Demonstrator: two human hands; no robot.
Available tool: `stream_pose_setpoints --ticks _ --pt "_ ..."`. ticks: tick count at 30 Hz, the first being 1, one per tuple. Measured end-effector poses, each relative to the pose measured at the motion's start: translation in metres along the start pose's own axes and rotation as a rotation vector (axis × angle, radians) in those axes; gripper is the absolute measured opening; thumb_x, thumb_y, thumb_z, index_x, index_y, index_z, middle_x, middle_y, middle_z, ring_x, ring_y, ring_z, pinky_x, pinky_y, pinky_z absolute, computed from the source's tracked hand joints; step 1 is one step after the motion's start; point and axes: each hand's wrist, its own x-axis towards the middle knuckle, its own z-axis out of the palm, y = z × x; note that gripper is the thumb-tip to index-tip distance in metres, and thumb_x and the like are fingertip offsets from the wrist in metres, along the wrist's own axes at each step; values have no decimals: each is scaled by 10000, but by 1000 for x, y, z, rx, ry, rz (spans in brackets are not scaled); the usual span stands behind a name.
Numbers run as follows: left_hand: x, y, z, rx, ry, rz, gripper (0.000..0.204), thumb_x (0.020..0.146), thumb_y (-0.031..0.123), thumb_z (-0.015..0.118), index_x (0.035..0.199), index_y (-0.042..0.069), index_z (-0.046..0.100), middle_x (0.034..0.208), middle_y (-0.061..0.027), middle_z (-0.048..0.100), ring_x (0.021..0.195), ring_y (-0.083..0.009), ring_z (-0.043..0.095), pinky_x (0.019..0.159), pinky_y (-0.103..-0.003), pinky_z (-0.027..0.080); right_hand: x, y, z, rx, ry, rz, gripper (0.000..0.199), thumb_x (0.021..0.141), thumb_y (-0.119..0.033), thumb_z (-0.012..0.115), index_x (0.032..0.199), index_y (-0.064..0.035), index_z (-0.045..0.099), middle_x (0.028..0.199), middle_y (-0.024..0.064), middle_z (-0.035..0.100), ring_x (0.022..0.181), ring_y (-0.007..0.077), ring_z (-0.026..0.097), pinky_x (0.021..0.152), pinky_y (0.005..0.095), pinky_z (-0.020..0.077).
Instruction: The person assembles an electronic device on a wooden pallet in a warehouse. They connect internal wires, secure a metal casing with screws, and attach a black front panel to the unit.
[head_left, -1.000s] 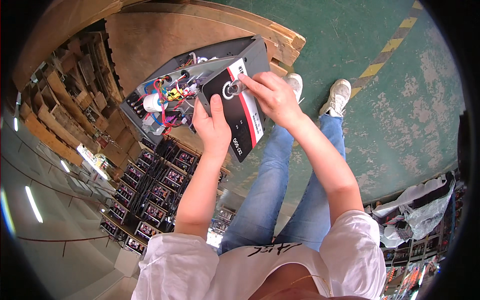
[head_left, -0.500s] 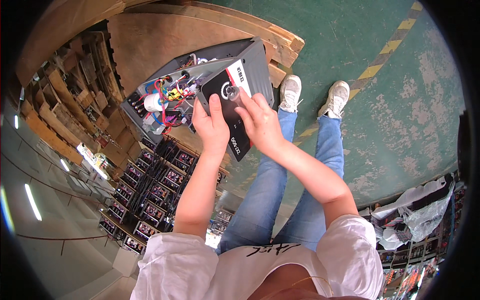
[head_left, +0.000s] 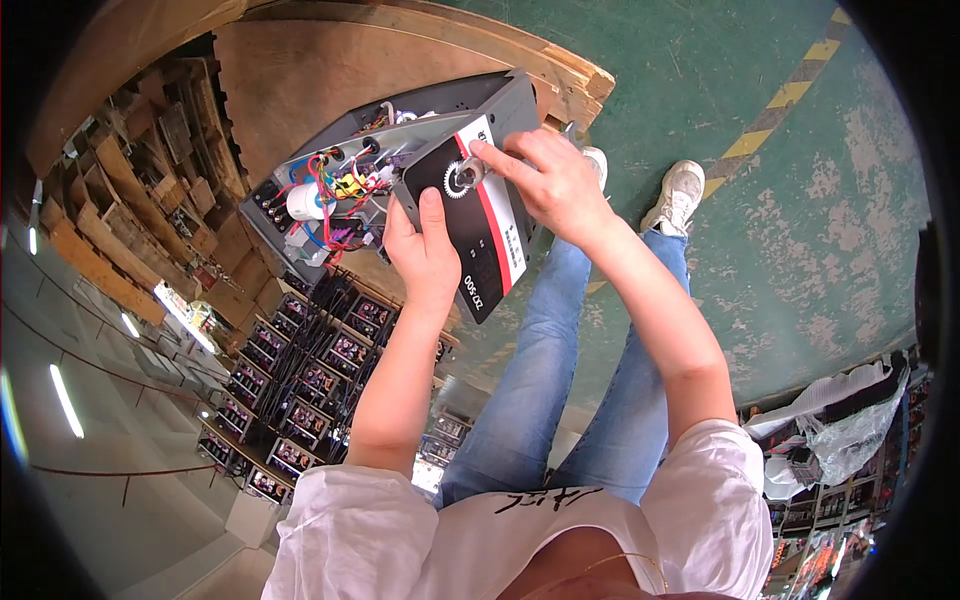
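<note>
A black front panel (head_left: 455, 235) with a white and red stripe tilts out from an open grey metal machine case (head_left: 525, 115). My left hand (head_left: 425, 250) grips the panel's left edge, thumb on its face and the other fingers behind. My right hand (head_left: 560, 185) is closed round a silver wrench, most of it hidden under the fingers. One end of the wrench (head_left: 470, 174) lies at the white toothed dial mark on the panel; its other end pokes out past the knuckles. Coloured wires and a white round part (head_left: 305, 204) show inside the case.
The case rests on a wooden pallet (head_left: 590, 82) with a brown board top. Stacked pallets (head_left: 150, 200) stand to the left, and racks of similar open units (head_left: 315, 385) are below them. Yellow-black tape (head_left: 770, 110) crosses the green floor; clear plastic wrap (head_left: 855, 435) lies at right.
My right hand has moved up and to the right, off the panel's lower face, and the wrench's end now shows at the dial. My left hand keeps its grip.
</note>
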Motion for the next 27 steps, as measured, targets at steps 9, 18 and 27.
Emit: stream_pose_setpoints --ticks 9,18,27 --pt "2 -1 -1 82 29 39 280 966 226 509 1059 -27 585 963 -121 640 866 -187 599 786 -318 470 -13 -34 15 129 9 269 487 793 -42 641 1267 -91 542 787 98 491 668 284 567 580 381 476" --pt "-2 -2 1 82 20 12 260 954 226 535 1014 -22 587 923 -101 641 836 -172 590 764 -313 468 -28 -77 26 214 78 569 470 861 -112 595 1314 -99 472 905 154 487 708 349 592 614 443 499" --pt "1 10 4 113 37 -114 325 772 193 719 1008 -3 611 903 -165 684 834 -274 668 744 -364 509 -151 -42 -108 -255 -161 736 350 906 -136 524 1252 -100 488 986 191 505 825 399 576 681 474 485"
